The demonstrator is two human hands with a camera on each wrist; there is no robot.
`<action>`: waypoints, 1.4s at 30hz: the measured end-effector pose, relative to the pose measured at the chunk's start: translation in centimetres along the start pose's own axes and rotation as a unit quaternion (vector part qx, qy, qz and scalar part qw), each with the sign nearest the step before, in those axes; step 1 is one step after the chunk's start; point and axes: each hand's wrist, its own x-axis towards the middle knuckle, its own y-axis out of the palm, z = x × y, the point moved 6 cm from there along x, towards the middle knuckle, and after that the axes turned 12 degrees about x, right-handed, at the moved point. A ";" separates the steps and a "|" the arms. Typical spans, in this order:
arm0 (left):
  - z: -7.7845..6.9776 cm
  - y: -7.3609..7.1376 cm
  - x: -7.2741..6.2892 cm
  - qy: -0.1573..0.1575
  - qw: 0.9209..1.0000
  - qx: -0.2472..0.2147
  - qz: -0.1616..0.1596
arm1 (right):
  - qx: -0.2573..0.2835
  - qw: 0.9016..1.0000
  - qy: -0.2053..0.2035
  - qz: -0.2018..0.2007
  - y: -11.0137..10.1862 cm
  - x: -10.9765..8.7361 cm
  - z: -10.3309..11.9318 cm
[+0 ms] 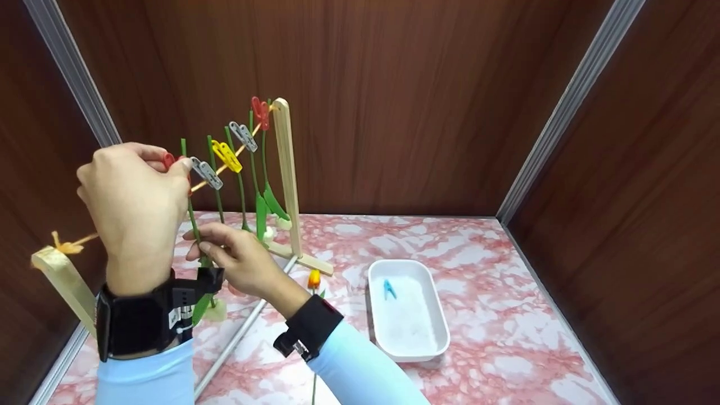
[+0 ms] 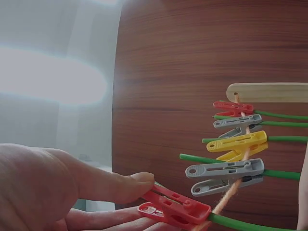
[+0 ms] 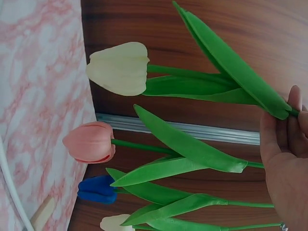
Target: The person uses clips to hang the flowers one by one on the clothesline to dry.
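My left hand (image 1: 132,197) pinches a red clothespin (image 2: 178,206) between thumb and fingers, at the orange string (image 2: 227,196). A green stem runs out from that clothespin's front end. Lower down, my right hand (image 1: 247,260) pinches the same stem just above the leaves of a white tulip (image 3: 119,70), which hangs head down. Farther along the string sit a grey clothespin (image 2: 225,168), a yellow clothespin (image 2: 237,143), another grey one and another red one, each with a stem. A pink tulip (image 3: 90,142) and a blue tulip (image 3: 97,188) hang there too.
A wooden post (image 1: 288,180) holds the string's far end; a nearer post (image 1: 64,278) stands at left. A white rod (image 1: 242,332) lies between them. An orange tulip (image 1: 314,279) lies on the table. A white tray (image 1: 410,326) holds a blue clothespin (image 1: 389,289).
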 end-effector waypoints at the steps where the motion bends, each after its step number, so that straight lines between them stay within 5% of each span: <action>1: 0.0 0.0 0.0 0.002 1.000 0.000 0.000 | 0.001 1.000 0.001 -0.001 0.0 0.0 -0.1; 8: 0.4 0.3 0.0 0.001 1.000 -0.019 0.001 | 0.017 1.000 0.005 -0.013 0.0 0.0 -0.4; 18: 0.5 0.8 -0.1 0.001 0.999 0.001 0.042 | -0.012 1.000 0.021 -0.015 0.1 -0.5 -1.1; 42: 0.4 1.0 -0.3 0.036 0.999 0.013 0.023 | -0.002 0.999 0.035 -0.011 0.0 -1.1 -2.2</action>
